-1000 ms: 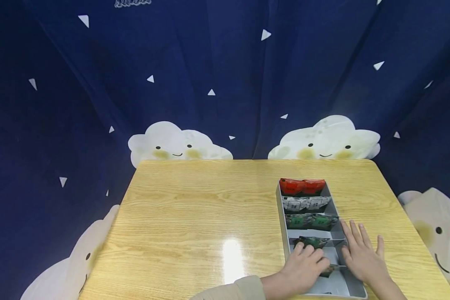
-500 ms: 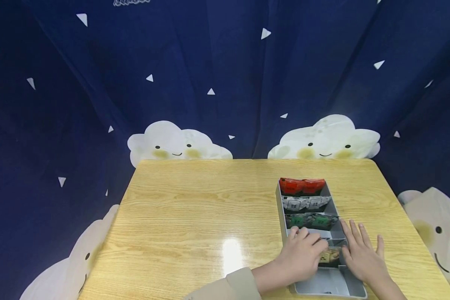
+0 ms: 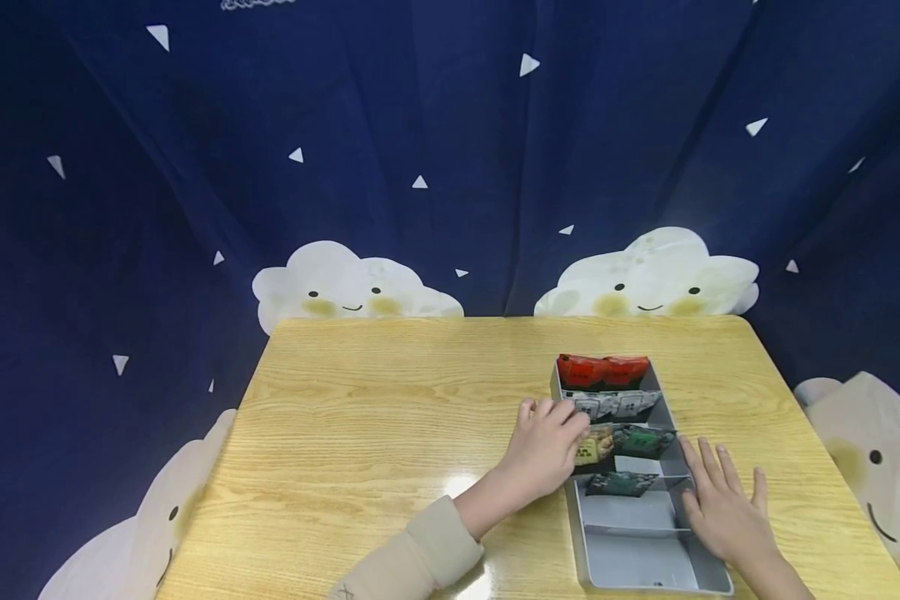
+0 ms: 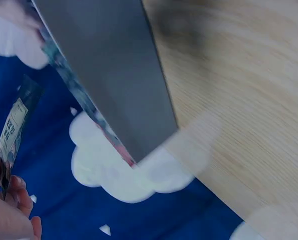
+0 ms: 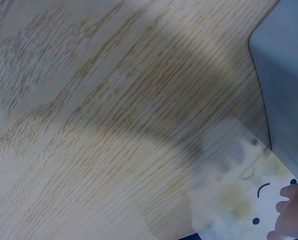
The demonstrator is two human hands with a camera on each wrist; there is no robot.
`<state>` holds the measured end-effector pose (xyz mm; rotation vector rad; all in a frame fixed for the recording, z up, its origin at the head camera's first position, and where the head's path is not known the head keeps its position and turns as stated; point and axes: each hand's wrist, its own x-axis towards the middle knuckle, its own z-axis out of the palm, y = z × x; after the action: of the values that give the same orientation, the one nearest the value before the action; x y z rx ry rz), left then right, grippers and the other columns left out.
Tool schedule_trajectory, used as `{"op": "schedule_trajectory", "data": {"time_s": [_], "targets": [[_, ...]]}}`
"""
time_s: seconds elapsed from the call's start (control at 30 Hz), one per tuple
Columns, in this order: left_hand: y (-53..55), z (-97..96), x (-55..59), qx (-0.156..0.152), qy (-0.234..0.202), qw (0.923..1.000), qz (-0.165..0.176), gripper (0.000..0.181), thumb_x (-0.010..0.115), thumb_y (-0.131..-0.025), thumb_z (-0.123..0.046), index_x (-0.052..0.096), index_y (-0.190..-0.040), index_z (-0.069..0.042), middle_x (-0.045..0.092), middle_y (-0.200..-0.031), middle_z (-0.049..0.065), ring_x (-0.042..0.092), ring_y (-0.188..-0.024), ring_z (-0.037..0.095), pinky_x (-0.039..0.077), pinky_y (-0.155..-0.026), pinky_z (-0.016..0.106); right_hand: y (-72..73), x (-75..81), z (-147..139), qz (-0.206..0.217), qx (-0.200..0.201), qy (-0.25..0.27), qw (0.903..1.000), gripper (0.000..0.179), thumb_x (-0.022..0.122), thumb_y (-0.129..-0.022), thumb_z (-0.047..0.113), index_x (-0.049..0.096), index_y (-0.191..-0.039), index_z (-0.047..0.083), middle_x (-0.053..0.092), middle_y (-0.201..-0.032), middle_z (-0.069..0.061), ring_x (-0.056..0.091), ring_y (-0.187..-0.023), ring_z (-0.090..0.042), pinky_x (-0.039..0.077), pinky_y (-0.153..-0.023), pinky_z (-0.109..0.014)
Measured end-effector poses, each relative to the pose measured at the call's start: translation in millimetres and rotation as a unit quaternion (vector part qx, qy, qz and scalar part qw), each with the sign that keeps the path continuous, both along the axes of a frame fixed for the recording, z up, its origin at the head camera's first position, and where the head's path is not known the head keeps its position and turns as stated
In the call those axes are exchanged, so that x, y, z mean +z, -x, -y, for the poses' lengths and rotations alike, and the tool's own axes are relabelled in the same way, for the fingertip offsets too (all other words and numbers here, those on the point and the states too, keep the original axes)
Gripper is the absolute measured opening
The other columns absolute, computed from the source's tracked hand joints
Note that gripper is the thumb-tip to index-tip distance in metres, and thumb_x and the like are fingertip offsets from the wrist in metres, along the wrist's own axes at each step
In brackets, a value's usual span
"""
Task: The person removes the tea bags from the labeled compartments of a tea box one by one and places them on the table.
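A grey divided box (image 3: 641, 567) stands on the table at the right in the head view. My left hand (image 3: 546, 446) pinches a dark packet with a yellow label (image 3: 588, 451) at the box's left side, and the packet hides part of the green row behind it. In the left wrist view this packet (image 4: 13, 122) is held up above the box's rim, between thumb and fingers. My right hand (image 3: 727, 508) lies with fingers spread along the box's right wall, touching it. A green packet (image 3: 621, 483) leans in a compartment just in front of the left hand's packet.
Red packets (image 3: 603, 372) fill the far compartment, with white packets (image 3: 630, 406) before them and a green-labelled packet (image 3: 645, 442) after those. Thin dividers (image 3: 633, 531) cross the box. The wooden table (image 3: 390, 400) ends at a dark blue curtain (image 3: 450, 125) with cloud prints.
My left hand has lifted the yellow-labelled packet from a nearer compartment and carried it away from me and leftward. The right hand has stayed in place against the box.
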<state>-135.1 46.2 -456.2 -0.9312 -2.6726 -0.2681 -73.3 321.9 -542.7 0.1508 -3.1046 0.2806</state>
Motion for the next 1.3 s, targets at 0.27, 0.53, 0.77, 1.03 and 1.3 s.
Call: {"op": "schedule_trajectory", "data": {"time_s": [0.27,0.53,0.77,1.03,1.3], "targets": [[35.6,28.7,-18.2,0.045,0.002,0.9989,0.013,0.019,0.038,-0.097,-0.032,0.056,-0.094,-0.025,0.045,-0.087,-0.009,0.038,-0.081,0.011,0.029,-0.082,0.034,1.0,-0.3,0,0.002,0.001,0.001,1.0000,0.072,0.040,-0.092,0.020,-0.006,-0.147,0.019,0.006,-0.150,-0.020,-0.006,-0.138,-0.036,-0.019,-0.097,-0.061],[65.3,39.5,-52.5,0.053,0.052,0.9958,0.054,0.021,0.033,-0.098,-0.033,0.054,-0.097,-0.026,0.045,-0.090,-0.009,0.037,-0.085,0.012,0.028,-0.087,0.035,0.0,-0.3,1,0.005,-0.005,0.003,1.0000,0.072,0.040,-0.092,0.020,-0.005,-0.147,0.019,0.006,-0.150,-0.020,-0.003,-0.137,-0.037,-0.020,-0.097,-0.061],[83.7,38.0,-81.6,0.058,0.105,0.9904,0.068,0.025,0.033,-0.099,-0.033,0.055,-0.111,-0.030,0.050,-0.104,-0.010,0.038,-0.089,0.012,0.028,-0.086,0.034,-0.5,0.1,2,-0.002,-0.004,0.009,1.0000,0.072,0.040,-0.092,0.019,-0.005,-0.147,0.020,0.011,-0.149,-0.021,-0.004,-0.138,-0.036,-0.019,-0.097,-0.061],[94.3,28.9,-112.0,0.097,0.132,0.9830,0.084,0.025,0.032,-0.099,-0.034,0.054,-0.108,-0.028,0.048,-0.104,-0.009,0.039,-0.090,0.012,0.029,-0.081,0.031,-0.5,0.8,2,-0.004,-0.005,0.013,0.9999,0.071,0.040,-0.091,0.019,-0.004,-0.147,0.020,0.011,-0.149,-0.021,-0.006,-0.138,-0.035,-0.018,-0.097,-0.061],[94.8,12.7,-126.5,0.160,0.112,0.9754,0.103,0.019,0.033,-0.097,-0.035,0.050,-0.101,-0.027,0.043,-0.100,-0.008,0.038,-0.095,0.013,0.028,-0.088,0.033,0.0,0.0,1,-0.001,-0.007,0.010,0.9999,0.072,0.041,-0.091,0.019,-0.004,-0.147,0.020,0.010,-0.149,-0.021,-0.003,-0.138,-0.036,-0.020,-0.097,-0.060]]}}
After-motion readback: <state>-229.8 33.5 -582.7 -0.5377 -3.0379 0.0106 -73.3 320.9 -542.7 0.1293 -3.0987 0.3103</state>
